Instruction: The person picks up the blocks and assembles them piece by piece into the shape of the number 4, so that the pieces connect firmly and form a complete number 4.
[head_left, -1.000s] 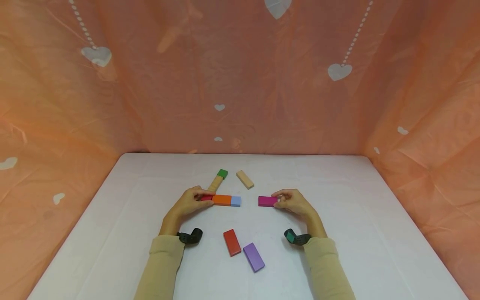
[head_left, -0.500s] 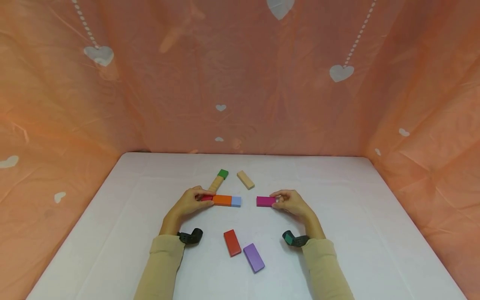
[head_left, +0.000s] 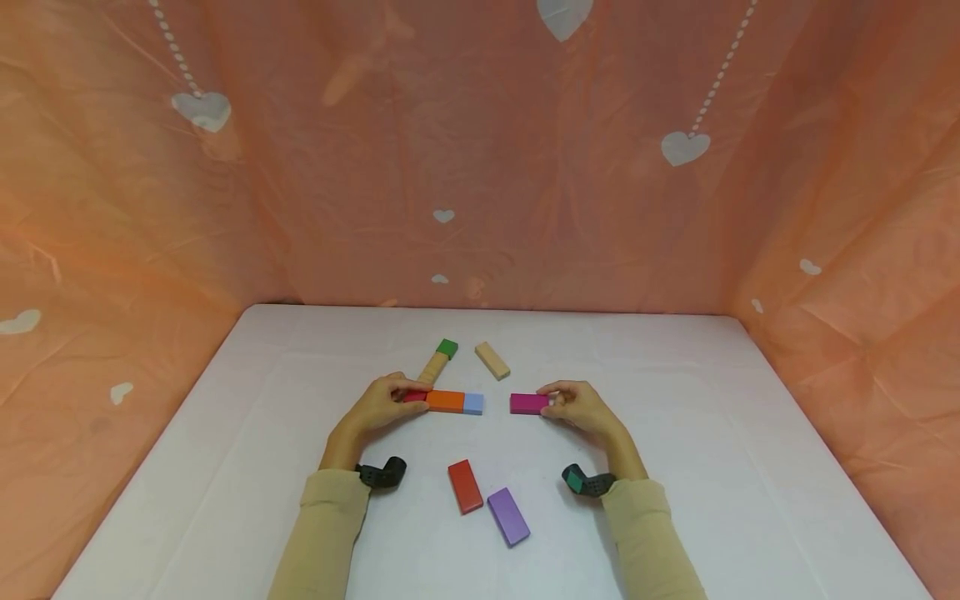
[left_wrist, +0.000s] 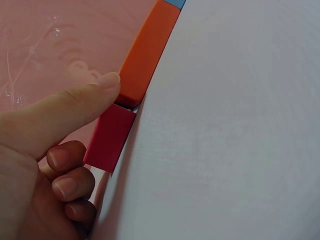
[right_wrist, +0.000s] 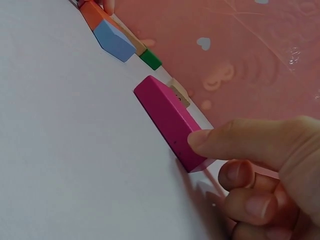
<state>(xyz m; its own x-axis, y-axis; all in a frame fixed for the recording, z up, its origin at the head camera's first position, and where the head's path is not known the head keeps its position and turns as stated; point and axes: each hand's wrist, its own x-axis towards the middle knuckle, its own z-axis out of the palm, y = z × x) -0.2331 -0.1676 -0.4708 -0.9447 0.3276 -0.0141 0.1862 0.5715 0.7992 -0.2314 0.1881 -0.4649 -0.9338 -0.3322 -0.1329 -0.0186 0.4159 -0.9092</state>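
In the head view, a crimson block [head_left: 415, 397], an orange block [head_left: 446, 402] and a light-blue block [head_left: 473, 404] lie end to end in a row. My left hand [head_left: 381, 403] reaches over the crimson one, thumb and index finger pinching the orange block's left end. The left wrist view shows that thumb [left_wrist: 107, 80] on the orange block right by the joint. Across a small gap to the right, my right hand [head_left: 581, 406] pinches the right end of a magenta block [head_left: 529, 404], which lies in line with the row. Its other fingers curl below in the right wrist view.
Behind the row, a plain wooden block [head_left: 433, 367] slants up to a green block [head_left: 447, 348]. Another wooden block [head_left: 492, 361] lies to their right. Nearer are a red block [head_left: 466, 487] and a purple block [head_left: 508, 517]. Orange heart-patterned sheeting [head_left: 480, 183] surrounds the white table [head_left: 720, 433].
My right hand has slid the magenta block slightly left, narrowing the gap to the light-blue block. The left hand keeps its hold at the row, and the other blocks stay put.
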